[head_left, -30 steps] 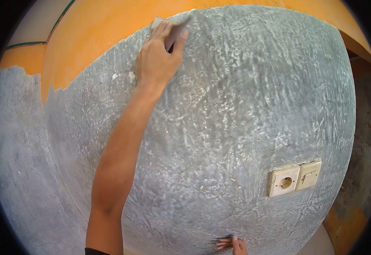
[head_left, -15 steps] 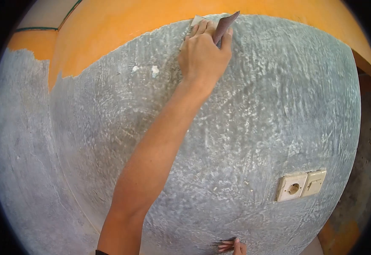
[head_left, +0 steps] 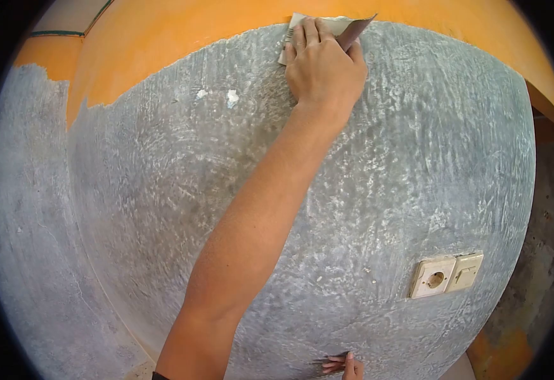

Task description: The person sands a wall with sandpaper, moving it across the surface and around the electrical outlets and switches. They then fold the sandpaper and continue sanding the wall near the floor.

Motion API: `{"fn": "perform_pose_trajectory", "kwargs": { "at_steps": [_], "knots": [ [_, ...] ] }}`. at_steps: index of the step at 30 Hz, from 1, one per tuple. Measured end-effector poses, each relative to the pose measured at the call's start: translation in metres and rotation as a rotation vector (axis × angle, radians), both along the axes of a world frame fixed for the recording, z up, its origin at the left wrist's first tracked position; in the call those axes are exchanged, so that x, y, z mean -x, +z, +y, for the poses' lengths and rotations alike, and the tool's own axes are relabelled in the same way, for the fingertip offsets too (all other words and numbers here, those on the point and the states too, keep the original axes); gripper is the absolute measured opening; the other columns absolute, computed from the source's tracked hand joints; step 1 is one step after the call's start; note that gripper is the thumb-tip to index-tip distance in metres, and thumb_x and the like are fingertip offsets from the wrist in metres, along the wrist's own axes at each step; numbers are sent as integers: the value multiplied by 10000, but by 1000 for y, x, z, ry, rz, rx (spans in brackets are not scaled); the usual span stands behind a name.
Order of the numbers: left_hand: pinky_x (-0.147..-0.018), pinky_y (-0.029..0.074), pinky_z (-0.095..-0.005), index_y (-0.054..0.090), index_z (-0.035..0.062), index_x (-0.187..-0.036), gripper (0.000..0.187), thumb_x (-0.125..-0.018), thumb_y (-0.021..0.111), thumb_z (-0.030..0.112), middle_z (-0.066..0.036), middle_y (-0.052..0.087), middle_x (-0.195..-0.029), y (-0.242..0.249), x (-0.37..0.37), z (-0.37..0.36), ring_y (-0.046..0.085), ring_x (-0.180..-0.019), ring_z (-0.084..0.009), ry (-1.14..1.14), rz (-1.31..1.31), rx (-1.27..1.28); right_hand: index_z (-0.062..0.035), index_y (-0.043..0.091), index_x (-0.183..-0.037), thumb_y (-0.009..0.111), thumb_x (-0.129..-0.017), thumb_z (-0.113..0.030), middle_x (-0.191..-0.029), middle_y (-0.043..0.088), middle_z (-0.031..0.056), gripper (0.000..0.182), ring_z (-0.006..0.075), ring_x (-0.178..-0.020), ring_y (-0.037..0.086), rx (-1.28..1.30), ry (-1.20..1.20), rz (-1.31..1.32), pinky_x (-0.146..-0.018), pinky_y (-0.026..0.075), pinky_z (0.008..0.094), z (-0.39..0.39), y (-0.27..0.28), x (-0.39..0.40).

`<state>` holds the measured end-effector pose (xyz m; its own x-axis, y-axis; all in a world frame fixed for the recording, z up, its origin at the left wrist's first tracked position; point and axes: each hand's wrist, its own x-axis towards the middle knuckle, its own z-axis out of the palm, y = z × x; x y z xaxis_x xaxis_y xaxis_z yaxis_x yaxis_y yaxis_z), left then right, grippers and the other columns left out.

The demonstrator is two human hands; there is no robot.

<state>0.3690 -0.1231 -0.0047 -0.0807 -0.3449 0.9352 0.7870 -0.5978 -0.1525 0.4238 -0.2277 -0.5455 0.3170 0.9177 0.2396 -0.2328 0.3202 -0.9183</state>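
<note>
Head view: we see the left hand (head_left: 326,75) laid palm-down on a folded sheet of sandpaper (head_left: 293,25) at the upper part of the grey wall (head_left: 366,183), where the grey meets the orange paint (head_left: 194,28). Its fingers lie nearly straight and close together over the sheet, the thumb set apart beneath a raised brown flap (head_left: 355,33) that appears caught between thumb and forefinger. The right hand (head_left: 348,367) shows at the lower border, its fingers extended and a little parted, beside the wall and seemingly holding nothing; whether it touches the surface we cannot tell. For an even rub, we judge that the sheet should lie flat under all the fingertips, with light, steady pressure and short overlapping strokes, the loose flap kept from buckling. We note the ragged paint border as the edge to mind, since the sheet reaches it. Open room lies below and to both sides of the left hand, interrupted by two white patches (head_left: 232,98) and, lower right, by the socket (head_left: 435,280) and adjoining switch (head_left: 466,272), whose raised rims could snag the paper.
</note>
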Motion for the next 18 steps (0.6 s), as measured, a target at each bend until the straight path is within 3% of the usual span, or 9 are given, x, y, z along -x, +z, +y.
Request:
{"fn": "perform_pose_trajectory", "kwargs": {
  "at_steps": [5,6,9,10,13,16,18],
  "knots": [
    [-1111,284,-430,449,-90,-1285,576,-946,379,370,-226,442,-1349,-2,-4,3,376,-1311,-313,10,41,-62,49,666,-945,317,-999,-436,-802,693,159,600,225,-646,664,-1,-16,7,-620,554,350,3,-5,1],
    [-1098,303,-434,440,-95,-1291,559,-946,376,341,-233,423,-1368,1,2,-8,370,-1316,-317,-53,61,43,47,666,-943,317,-999,-435,-802,693,156,598,224,-645,665,-4,-13,17,-612,556,349,2,-4,1],
    [-1076,336,-438,450,-99,-1282,557,-941,381,335,-233,417,-1374,-4,-12,-17,396,-1297,-330,116,84,64,51,667,-919,319,-998,-435,-799,695,149,603,224,-637,665,-20,-68,-4,-586,559,348,-2,7,6],
    [-1056,366,-437,464,-102,-1269,559,-941,377,342,-219,429,-1371,-8,-15,-19,406,-1286,-343,98,118,9,51,668,-912,317,-998,-438,-797,695,149,608,224,-634,664,-22,-71,5,-582,559,348,-2,4,7],
    [-1105,290,-395,447,-98,-1293,552,-928,430,315,-203,435,-1377,7,0,-26,373,-1314,-307,-122,139,161,50,674,-896,309,-997,-446,-794,695,147,624,224,-624,663,-27,-66,13,-576,559,350,5,-4,7],
    [-1101,302,-388,472,-93,-1273,546,-929,423,329,-193,453,-1364,5,-8,-24,381,-1312,-282,12,73,77,51,679,-893,298,-997,-452,-791,695,148,639,223,-615,661,-18,-69,29,-578,559,349,5,-8,7],
    [-1098,307,-389,479,-91,-1267,545,-924,435,331,-193,449,-1368,4,-2,-27,379,-1315,-275,-109,169,146,54,680,-900,293,-997,-455,-788,694,151,647,223,-611,660,-30,-60,47,-578,557,346,5,-9,7]
  ]
}}
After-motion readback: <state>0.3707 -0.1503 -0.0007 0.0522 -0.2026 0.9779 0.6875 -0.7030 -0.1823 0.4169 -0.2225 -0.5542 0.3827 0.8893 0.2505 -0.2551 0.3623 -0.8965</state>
